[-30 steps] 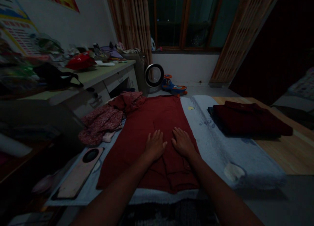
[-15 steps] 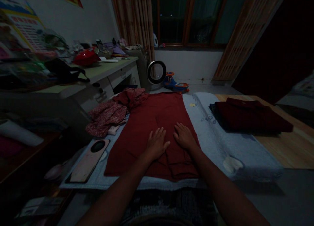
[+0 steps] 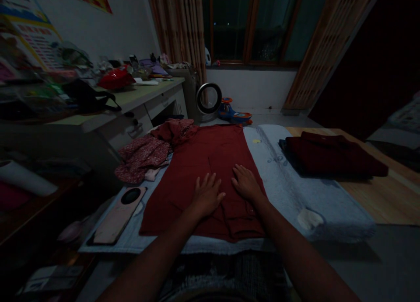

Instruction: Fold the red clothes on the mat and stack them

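A dark red garment lies spread flat on a pale blue blanket in front of me. My left hand rests palm down on the middle of the garment, fingers spread. My right hand lies flat beside it, a little farther out, fingers together. Neither hand grips the cloth. A folded dark red garment sits on the blanket's right side.
A crumpled patterned red cloth lies left of the spread garment. A pink phone lies on the blanket's near left corner. A cluttered desk stands at the left. A round fan and a toy are on the floor behind.
Both hands stay flat on the garment and shift only slightly. The view has tilted a little, so the scene sits higher than one second ago.
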A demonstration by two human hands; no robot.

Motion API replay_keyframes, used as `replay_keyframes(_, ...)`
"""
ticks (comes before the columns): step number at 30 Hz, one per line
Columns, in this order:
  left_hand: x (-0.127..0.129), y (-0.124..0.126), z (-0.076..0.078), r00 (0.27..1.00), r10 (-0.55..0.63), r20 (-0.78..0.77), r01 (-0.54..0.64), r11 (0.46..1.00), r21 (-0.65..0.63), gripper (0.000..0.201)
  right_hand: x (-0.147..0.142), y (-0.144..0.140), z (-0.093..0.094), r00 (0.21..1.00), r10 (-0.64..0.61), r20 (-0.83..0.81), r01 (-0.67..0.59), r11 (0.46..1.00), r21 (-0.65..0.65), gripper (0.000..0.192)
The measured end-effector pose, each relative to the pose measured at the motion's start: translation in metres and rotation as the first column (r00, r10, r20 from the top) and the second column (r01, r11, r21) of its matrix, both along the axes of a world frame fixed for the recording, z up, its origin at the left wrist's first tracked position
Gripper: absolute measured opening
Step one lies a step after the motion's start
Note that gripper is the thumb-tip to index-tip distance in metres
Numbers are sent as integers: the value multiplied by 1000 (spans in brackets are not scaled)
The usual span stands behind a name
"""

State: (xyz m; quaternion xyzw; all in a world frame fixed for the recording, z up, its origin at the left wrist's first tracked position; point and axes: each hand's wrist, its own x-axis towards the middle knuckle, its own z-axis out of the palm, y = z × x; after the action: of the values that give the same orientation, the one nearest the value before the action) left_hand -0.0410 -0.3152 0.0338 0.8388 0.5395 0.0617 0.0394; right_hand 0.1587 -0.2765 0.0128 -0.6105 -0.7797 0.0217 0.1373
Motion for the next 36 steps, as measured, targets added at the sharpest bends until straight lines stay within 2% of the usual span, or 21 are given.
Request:
replay_keyframes(3, 26, 18, 8, 993, 92, 78, -100, 989, 106, 52, -1, -1, 2, 1000, -2, -7, 2, 1000, 3, 52)
replay_keyframes(5, 45, 35, 8, 986, 107, 124, -123, 984, 125, 51, -1, -2, 4, 1000, -3, -14, 2, 1000, -3, 52)
replay_keyframes(9, 65, 61, -6, 984, 95, 151, -110, 989, 96, 50, -1, -4, 8, 1000, 0, -27, 0, 1000, -14, 50)
replay_keyframes(11, 66, 66, -17, 985, 100, 139, -113, 990, 87, 52, -1, -4, 9, 1000, -13, -26, 13, 1000, -8, 49)
replay_keyframes(14, 65, 68, -27, 985, 125, 117, -136, 987, 87, 55, -2, -5, 9, 995, -97, -10, 98, 995, 7, 48)
replay_keyframes(19, 66, 68, -27, 983, 158, 96, -164, 985, 57, 62, -4, -6, 9, 976, -216, 33, 217, 976, -23, 54)
replay_keyframes(21, 67, 68, -27, 983, 164, 89, -169, 984, 52, 61, -1, -2, 14, 977, -208, 45, 211, 975, -63, 54)
replay_keyframes(24, 67, 69, -27, 982, 168, 83, -172, 984, 41, 62, 8, 13, 27, 989, -143, 42, 148, 974, -169, 43)
replay_keyframes(26, 67, 69, -28, 982, 172, 80, -175, 984, 33, 63, 14, 27, 36, 987, -157, 34, 160, 959, -233, 39)
replay_keyframes(28, 67, 69, -29, 982, 171, 80, -175, 984, 41, 63, 17, 40, 39, 982, -186, 16, 185, 958, -217, 40)
replay_keyframes(32, 67, 70, -30, 982, 167, 87, -172, 984, 53, 62, 15, 53, 26, 999, -54, 1, 53, 994, -90, 48)
replay_keyframes(34, 68, 70, -30, 982, 165, 90, -170, 984, 58, 61, 13, 53, 15, 999, -6, 44, 10, 996, -93, 50)
replay_keyframes(36, 68, 69, -30, 982, 167, 92, -173, 983, 56, 61, 12, 53, 7, 996, -27, 83, 36, 993, -110, 52)
